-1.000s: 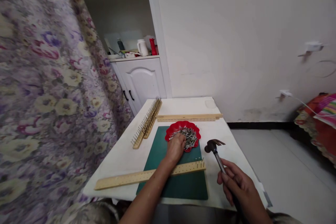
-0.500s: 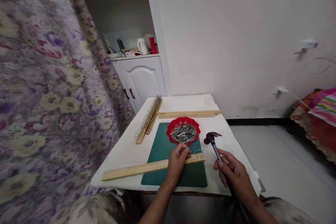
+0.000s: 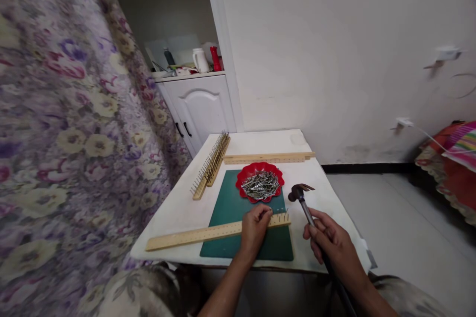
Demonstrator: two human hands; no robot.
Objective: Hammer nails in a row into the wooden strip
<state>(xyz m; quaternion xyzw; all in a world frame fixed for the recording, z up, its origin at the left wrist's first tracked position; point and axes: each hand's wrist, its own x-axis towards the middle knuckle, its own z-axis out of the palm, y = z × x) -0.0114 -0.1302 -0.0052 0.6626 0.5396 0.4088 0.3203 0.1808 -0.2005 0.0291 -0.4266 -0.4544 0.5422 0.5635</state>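
My left hand (image 3: pixel 256 225) is pinched closed over a wooden strip (image 3: pixel 195 236) with rows of small holes; whatever its fingertips hold is too small to make out. Several nails (image 3: pixel 284 217) stand upright at the strip's right end, just right of those fingers. A claw hammer (image 3: pixel 305 209) is in my right hand (image 3: pixel 330 240), gripped by the handle with its head raised to the right of the strip. Under the strip lies a green cutting mat (image 3: pixel 226 198). Beyond my left hand, a red scalloped bowl (image 3: pixel 241 178) holds a heap of loose nails (image 3: pixel 262 185).
Strips studded with upright nails (image 3: pixel 213 166) lie at the left of the white-covered table (image 3: pixel 174 213). More bare wooden strips (image 3: pixel 267 158) lie across the back. A floral curtain (image 3: pixel 74 133) hangs at the left, and a wall (image 3: pixel 316 59) stands behind the table.
My left hand has shifted slightly right along the strip, its fingers drawn closer together near the standing nails. The hammer stays almost still in my right hand. The view has moved a little.
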